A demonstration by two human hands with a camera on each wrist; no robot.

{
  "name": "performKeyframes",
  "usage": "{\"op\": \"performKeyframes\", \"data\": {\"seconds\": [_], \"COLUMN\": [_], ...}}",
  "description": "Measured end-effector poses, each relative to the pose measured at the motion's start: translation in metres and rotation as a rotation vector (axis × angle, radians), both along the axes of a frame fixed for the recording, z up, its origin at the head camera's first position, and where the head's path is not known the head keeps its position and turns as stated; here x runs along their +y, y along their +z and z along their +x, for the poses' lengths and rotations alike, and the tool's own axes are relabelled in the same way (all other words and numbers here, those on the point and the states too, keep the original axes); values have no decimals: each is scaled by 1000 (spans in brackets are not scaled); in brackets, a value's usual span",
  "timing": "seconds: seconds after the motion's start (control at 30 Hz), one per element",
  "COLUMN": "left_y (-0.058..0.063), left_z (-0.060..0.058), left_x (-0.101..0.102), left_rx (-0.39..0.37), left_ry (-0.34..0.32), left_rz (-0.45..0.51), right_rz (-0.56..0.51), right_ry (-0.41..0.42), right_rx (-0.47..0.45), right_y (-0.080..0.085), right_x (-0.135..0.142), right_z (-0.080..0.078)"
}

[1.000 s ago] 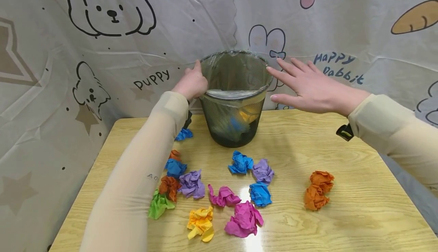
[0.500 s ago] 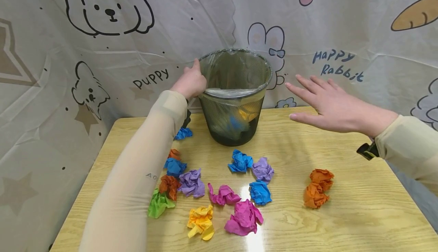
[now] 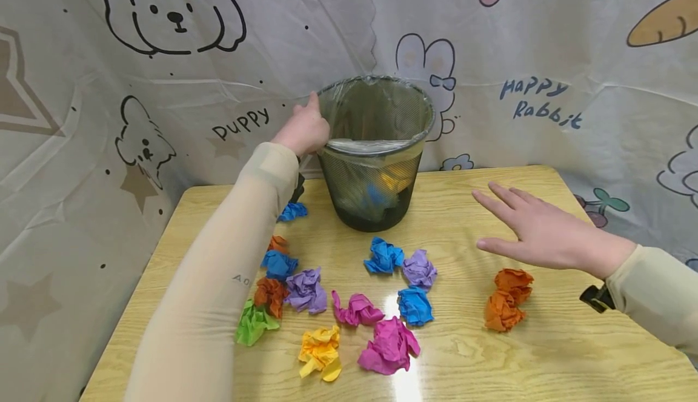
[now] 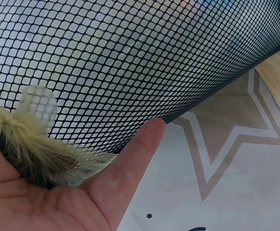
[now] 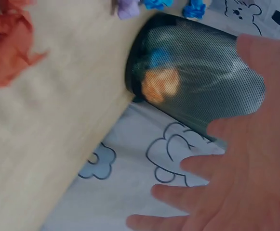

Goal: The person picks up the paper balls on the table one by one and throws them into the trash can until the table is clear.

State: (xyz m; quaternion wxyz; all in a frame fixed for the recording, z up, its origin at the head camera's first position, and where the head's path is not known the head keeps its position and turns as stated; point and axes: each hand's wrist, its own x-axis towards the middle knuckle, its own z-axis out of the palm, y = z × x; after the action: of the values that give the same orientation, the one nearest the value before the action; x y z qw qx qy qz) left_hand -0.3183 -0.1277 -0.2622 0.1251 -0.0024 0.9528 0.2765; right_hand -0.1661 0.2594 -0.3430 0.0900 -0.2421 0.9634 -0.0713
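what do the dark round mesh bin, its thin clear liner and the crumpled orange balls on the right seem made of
Dark round mesh bin: probably dull painted metal, perhaps plastic; strands cross in a grid.
Thin clear liner: likely glossy plastic film; highlights run along its wrinkles.
Crumpled orange balls: likely matte paper; they hold sharp creases.

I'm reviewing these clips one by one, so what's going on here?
A person's left hand holds a mesh bin by its rim, which is lined with a clear bag. Yellow and blue paper shows inside. The right hand, fingers spread, holds nothing and hovers near the orange paper balls. More crumpled paper in several colours lies on the table.
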Motion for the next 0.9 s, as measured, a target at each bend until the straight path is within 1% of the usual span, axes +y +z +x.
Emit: {"op": "performKeyframes", "data": {"seconds": [0.13,0.27,0.4,0.5,0.7,0.9], "left_y": [2,1,0,-1,-3,-2], "left_z": [1,1,0,-1,-2,-2], "left_x": [0,1,2,2,1,0], "left_rx": [1,-1,-2,1,3,6], "left_ry": [-1,1,2,0,-1,1], "left_rz": [9,7,5,-1,-16,-10], "right_rz": [-2,-1,-10,-8,-11,-25], "right_ry": [-39,-62,-67,-68,-65,-57], "right_rx": [-45,-99,-145,-170,-207,-236], "right_y": [-16,-38,-58,-70,-85,-91], "right_x": [4,9,12,13,13,10], "right_z": [12,24,34,40,47,51]}}
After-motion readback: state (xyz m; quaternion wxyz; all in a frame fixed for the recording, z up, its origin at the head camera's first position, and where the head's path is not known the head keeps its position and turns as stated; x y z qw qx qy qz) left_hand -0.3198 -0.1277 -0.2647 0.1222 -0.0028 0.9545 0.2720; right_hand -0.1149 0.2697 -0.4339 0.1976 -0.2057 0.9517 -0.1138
